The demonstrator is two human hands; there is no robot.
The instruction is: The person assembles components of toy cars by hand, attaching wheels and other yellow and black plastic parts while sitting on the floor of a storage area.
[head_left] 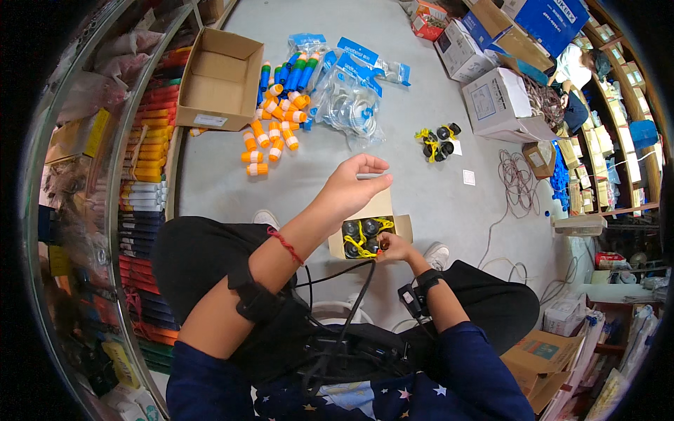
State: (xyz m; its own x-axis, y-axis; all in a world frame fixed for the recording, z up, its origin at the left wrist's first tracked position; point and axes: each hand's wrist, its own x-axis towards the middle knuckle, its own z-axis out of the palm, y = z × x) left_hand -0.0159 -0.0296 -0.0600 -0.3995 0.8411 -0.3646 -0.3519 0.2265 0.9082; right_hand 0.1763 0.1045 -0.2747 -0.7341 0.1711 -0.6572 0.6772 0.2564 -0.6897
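A small open cardboard box stands on the floor between my legs, its flap raised on the far side. Packed inside are several round black pieces tied with yellow cords. My left hand hovers above the far flap, thumb and fingers apart, nothing between them. At the box's near right corner, my right hand has its fingers curled together over the contents. A small red spot shows at these fingertips; what they pinch is hidden. More black pieces with yellow cords lie on the floor to the far right.
Orange-and-white cylinders, blue-and-green ones and clear bags lie ahead. An empty carton adjoins the left shelf. Black cables cross my lap. Beyond a white carton at far right sits another person.
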